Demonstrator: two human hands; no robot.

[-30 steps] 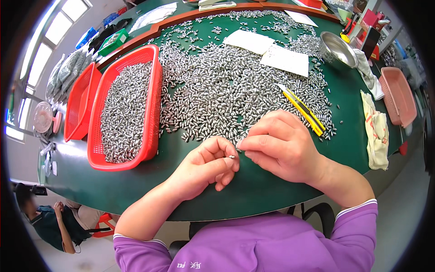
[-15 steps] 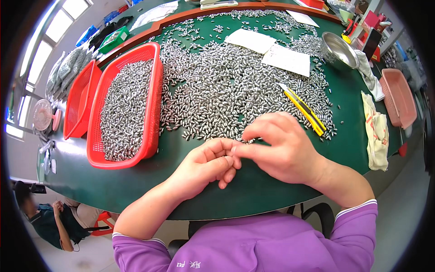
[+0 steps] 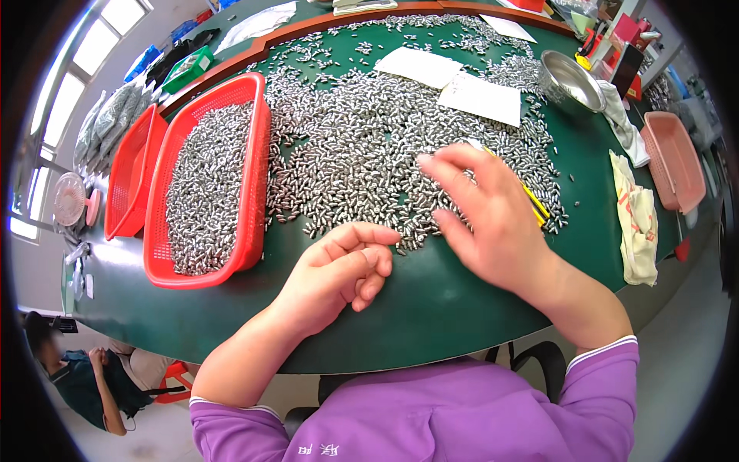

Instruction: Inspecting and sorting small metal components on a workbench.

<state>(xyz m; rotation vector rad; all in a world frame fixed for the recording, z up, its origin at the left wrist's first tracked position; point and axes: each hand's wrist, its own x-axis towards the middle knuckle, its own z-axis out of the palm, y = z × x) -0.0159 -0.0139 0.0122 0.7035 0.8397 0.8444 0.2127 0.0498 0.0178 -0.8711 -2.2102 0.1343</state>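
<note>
A wide heap of small, silvery, pellet-shaped metal pieces (image 3: 354, 146) covers much of the green table. At its near edge my left hand (image 3: 335, 269) is curled, thumb against the bent fingers and forefinger stretched to the right; whatever it may hold is hidden. My right hand (image 3: 489, 219) hovers over the right front of the heap with fingers and thumb apart and nothing visible between them. Behind that hand lies a yellow utility knife (image 3: 536, 206), partly covered by it. A red plastic basket (image 3: 259, 177) full of the same pieces stands left of the heap.
Another red basket (image 3: 127, 189) leans beyond the full one. White papers (image 3: 481, 100) lie on the heap. A metal bowl (image 3: 571, 81), a cream cloth (image 3: 637, 223) and a pink basket (image 3: 676, 162) are on the right. A seated person (image 3: 85, 377) is at lower left.
My hands, together before, have parted. The right one has moved up and over the heap, its fingers spreading, and now covers part of the knife. The left has shifted slightly left.
</note>
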